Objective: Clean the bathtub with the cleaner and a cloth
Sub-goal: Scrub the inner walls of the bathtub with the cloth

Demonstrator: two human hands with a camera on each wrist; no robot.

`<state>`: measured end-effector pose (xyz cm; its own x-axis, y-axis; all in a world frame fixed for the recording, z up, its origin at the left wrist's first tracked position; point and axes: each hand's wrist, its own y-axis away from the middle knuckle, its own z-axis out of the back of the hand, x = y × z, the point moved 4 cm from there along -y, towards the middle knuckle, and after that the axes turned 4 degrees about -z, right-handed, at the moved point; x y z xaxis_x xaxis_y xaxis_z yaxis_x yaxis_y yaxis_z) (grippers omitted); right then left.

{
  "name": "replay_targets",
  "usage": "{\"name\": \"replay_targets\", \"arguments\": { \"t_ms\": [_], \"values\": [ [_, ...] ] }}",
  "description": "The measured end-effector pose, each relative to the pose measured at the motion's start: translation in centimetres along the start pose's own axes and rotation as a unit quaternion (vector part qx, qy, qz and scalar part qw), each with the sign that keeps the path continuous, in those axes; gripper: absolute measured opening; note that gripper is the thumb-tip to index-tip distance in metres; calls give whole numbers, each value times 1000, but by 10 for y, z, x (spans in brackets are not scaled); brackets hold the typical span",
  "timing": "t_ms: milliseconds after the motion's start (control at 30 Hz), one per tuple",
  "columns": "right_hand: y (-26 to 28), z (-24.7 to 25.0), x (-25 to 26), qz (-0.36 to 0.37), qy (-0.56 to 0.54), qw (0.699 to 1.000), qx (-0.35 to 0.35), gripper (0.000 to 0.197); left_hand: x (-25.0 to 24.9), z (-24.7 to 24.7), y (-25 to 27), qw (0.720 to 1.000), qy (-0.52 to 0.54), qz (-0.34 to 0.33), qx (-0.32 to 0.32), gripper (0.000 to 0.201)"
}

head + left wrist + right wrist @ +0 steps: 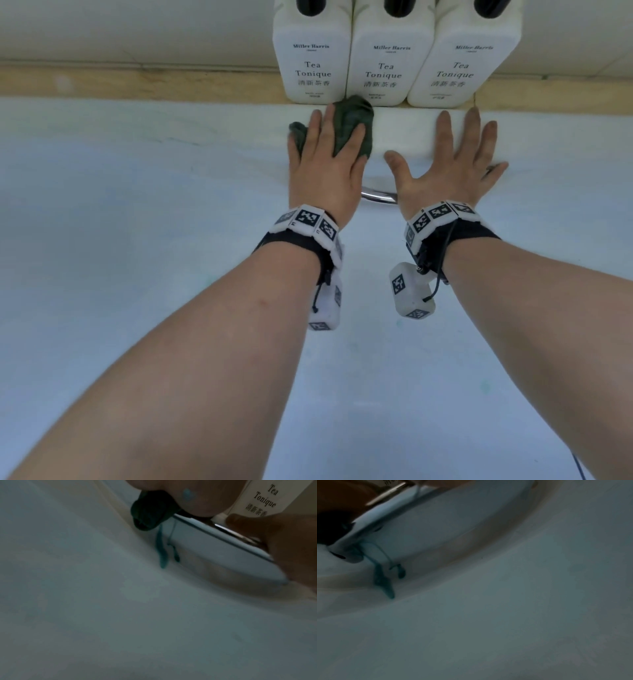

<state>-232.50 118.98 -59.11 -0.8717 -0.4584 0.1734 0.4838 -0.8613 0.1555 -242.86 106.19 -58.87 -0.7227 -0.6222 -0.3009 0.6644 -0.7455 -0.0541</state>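
Both forearms reach forward and down into the white tub (137, 240), side by side, palms turned to the far wall just under its rim. The left hand (325, 164) lies flat on a dark green cloth (352, 126), fingers straight and slightly spread, pressing the cloth against the top of the tub wall. The cloth bunches out past the fingertips and to the left of the hand; its upper edge touches the base of the middle bottle (387, 65).

The right hand (448, 164) is spread wide, thumb stretched toward the left hand, fingers straight and laid on the bare rim. It holds nothing.

Three white bottles stand in a row on a wooden ledge (137, 82) behind the rim, their tops cut off by the frame. Between the wrists a curved chrome fitting (378, 197) shows in part; the hands cover the rest.

Both wrist views are dim and blurred. From the left wrist, the cloth (147, 513) hangs in a dark lump under the palm, above the chrome plate (214, 550), and teal drips (163, 555) run down the tub wall from the plate's edge. A thumb (243, 520), very dark, sits at the right. From the right wrist, the same plate (436, 520) and drips (385, 582) appear; the fingers are mostly out of frame, and a brown blur at top left cannot be identified.

No cleaner container is visible, only those teal runs.
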Motion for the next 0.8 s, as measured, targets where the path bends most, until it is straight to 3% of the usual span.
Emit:
{"name": "replay_targets", "arguments": {
  "t_ms": [300,500,800],
  "values": [
    [0,0,1,-1,10,1000,1,89,114,41,20,993,-21,117,-18,48],
    [0,-1,0,-1,5,1000,-5,89,115,39,20,986,22,159,-38,50],
    [1,0,3,1,31,1000,-2,85,118,44,16,987,50,154,-10,49]
  ]
}}
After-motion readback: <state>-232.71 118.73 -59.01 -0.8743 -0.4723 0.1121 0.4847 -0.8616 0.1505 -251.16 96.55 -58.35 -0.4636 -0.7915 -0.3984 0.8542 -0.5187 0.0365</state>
